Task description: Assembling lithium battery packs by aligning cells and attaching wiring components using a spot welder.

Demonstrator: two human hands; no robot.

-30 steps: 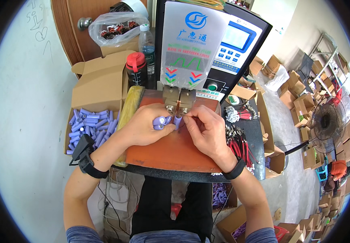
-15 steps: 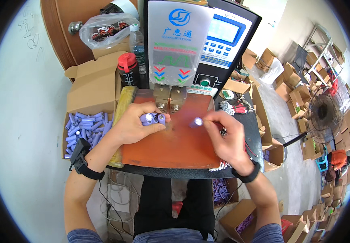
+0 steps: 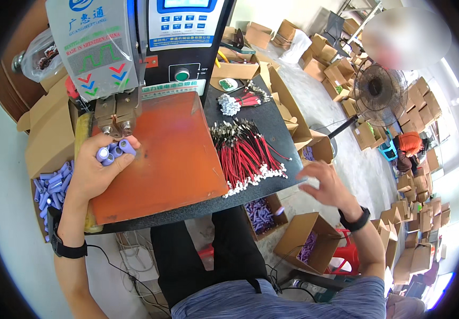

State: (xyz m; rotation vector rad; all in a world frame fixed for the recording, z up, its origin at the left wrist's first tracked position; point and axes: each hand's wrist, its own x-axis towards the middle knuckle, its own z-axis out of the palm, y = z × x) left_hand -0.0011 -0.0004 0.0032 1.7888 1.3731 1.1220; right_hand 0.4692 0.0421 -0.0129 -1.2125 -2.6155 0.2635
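My left hand [image 3: 88,173] is closed around several purple cylindrical battery cells [image 3: 115,152], their ends facing up. It is just below the two metal electrodes [image 3: 115,129] of a bench spot welder [image 3: 173,90], over the orange mat [image 3: 160,159]. My right hand [image 3: 326,183] is out past the table's right edge, fingers apart and holding nothing. A single purple battery cell [image 3: 279,211] appears in mid-air below and left of it, above the cardboard boxes on the floor.
Red wire leads [image 3: 245,157] with white connectors lie on the dark table [image 3: 293,170]. An open carton of purple cells [image 3: 54,186] stands at left. Floor boxes [image 3: 309,244] hold more cells. A fan [image 3: 381,87] and a person in orange [image 3: 410,143] are farther right.
My right hand has moved right, off the mat, and let go of a battery cell. My left hand still holds its cells. The view has swung right.
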